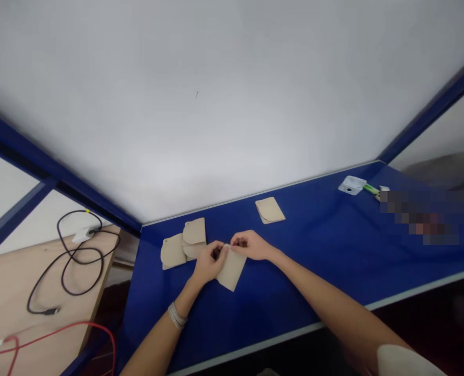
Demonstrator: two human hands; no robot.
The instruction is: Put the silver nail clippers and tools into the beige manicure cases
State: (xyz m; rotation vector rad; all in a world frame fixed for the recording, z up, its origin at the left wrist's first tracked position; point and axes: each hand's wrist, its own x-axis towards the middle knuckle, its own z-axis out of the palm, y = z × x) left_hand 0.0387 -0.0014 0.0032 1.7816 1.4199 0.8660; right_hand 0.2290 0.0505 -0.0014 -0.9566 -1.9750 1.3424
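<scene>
Both hands pinch the top edge of a beige paper envelope [232, 271] above the blue table. My left hand [209, 261] grips its upper left, thumb and fingers pressed together. At its upper right, my right hand [253, 245] closes with thumb and fingertips on the edge. Left of my hands lie several similar beige envelopes [173, 251] with rounded flaps, partly overlapping. Another beige envelope [271, 210] lies apart, beyond my right hand near the back edge. What the fingertips do at the flap is partly hidden.
The blue table [302, 256] meets a white wall at the back. On its right lie a clear plastic packet [352, 185], a green item [370, 189] and a blurred patch. A wooden table [39, 284] at left carries a black cable [72, 254] and a red cable [55, 331].
</scene>
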